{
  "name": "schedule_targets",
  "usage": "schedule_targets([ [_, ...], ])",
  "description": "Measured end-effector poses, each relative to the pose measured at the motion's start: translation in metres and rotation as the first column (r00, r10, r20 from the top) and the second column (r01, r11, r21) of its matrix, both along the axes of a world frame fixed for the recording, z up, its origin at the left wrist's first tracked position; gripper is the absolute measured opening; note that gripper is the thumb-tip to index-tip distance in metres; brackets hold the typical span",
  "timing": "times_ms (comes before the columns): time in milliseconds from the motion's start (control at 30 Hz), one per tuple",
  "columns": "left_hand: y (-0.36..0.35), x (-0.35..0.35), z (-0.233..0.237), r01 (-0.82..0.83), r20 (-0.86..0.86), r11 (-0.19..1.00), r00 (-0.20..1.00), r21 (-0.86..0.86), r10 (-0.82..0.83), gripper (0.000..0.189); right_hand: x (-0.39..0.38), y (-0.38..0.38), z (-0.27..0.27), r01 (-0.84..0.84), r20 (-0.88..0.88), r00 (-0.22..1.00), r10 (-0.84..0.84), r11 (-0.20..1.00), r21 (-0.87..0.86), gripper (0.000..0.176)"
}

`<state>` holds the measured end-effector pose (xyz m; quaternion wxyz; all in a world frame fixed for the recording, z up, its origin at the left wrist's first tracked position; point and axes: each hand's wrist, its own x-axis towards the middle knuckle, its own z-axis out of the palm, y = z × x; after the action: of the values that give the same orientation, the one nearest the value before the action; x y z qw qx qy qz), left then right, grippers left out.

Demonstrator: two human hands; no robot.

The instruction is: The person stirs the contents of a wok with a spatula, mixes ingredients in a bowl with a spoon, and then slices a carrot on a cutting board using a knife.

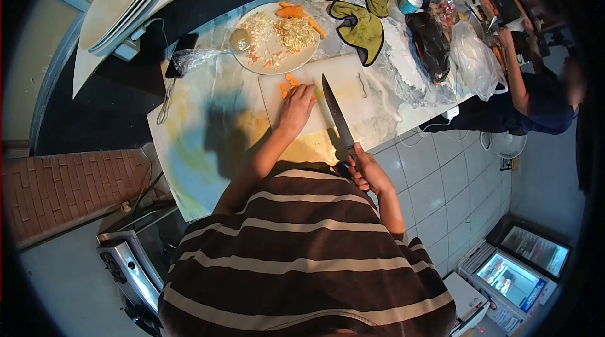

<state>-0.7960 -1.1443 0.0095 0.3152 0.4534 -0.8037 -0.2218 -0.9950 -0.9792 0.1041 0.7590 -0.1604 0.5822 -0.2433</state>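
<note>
My left hand (298, 109) rests on the white cutting board (350, 94), its fingers bent down and close together beside several orange carrot slices (287, 85). Whatever lies under those fingertips is hidden. In my right hand (373, 174) is the handle of a long kitchen knife (338, 112). Its dark blade points away from me across the board, to the right of my left hand and apart from it. Just beyond the board stands a plate (252, 67) with shredded vegetables (296, 35) and carrot pieces (291, 11). A thin dark strip (362, 85) lies on the board's right side.
Green cloths (360, 28), a can (411, 2), a black bag (428, 47) and a plastic bag (476, 59) occupy the counter's far right. A phone (181, 53) lies at the left. Another person (535, 100) works at the right end. A stove (129, 267) stands at lower left.
</note>
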Motion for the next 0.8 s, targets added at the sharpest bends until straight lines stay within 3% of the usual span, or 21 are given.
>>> schedule_targets([
  [200,-0.024,-0.001,-0.003,0.013,-0.005,1.0,1.0,0.016,-0.013,0.029,0.002,0.006,-0.006,0.042,0.028,0.999,-0.041,0.999,-0.012,0.056],
  [267,-0.028,-0.001,-0.001,-0.004,-0.239,0.998,0.971,0.058,0.018,0.027,0.001,0.007,-0.005,0.055,0.022,0.998,-0.055,0.998,-0.016,0.056],
  [300,-0.027,0.0,0.002,0.002,-0.24,0.998,0.971,0.057,0.011,0.027,0.001,0.008,-0.005,0.071,0.009,0.997,-0.071,0.997,-0.009,0.056],
  [367,-0.024,0.003,0.008,0.03,-0.04,0.996,0.999,-0.088,-0.034,0.026,0.0,0.011,-0.009,0.086,0.0,0.996,-0.086,0.996,0.001,0.056],
  [467,-0.028,0.002,0.004,0.043,0.067,0.985,0.997,-0.167,-0.032,0.026,-0.002,0.015,-0.019,0.123,-0.034,0.992,-0.125,0.991,-0.054,0.054],
  [533,-0.036,-0.003,0.002,0.041,0.053,0.987,0.998,-0.158,-0.033,0.026,-0.004,0.015,-0.016,0.041,-0.258,0.962,-0.088,0.982,-0.182,0.057],
  [567,-0.039,-0.006,0.001,0.042,0.039,0.987,0.999,-0.153,-0.037,0.026,-0.004,0.017,-0.026,0.041,-0.259,0.962,-0.088,0.982,-0.182,0.057],
  [633,-0.039,-0.011,0.0,0.048,0.012,0.991,0.999,-0.125,-0.047,0.027,-0.003,0.02,-0.048,-0.156,-0.622,0.768,-0.154,0.897,-0.415,0.061],
  [800,-0.009,-0.008,0.006,0.066,0.012,0.982,0.998,-0.178,-0.065,0.027,0.007,0.019,-0.032,-0.293,-0.767,0.631,-0.115,0.88,-0.374,0.06],
])
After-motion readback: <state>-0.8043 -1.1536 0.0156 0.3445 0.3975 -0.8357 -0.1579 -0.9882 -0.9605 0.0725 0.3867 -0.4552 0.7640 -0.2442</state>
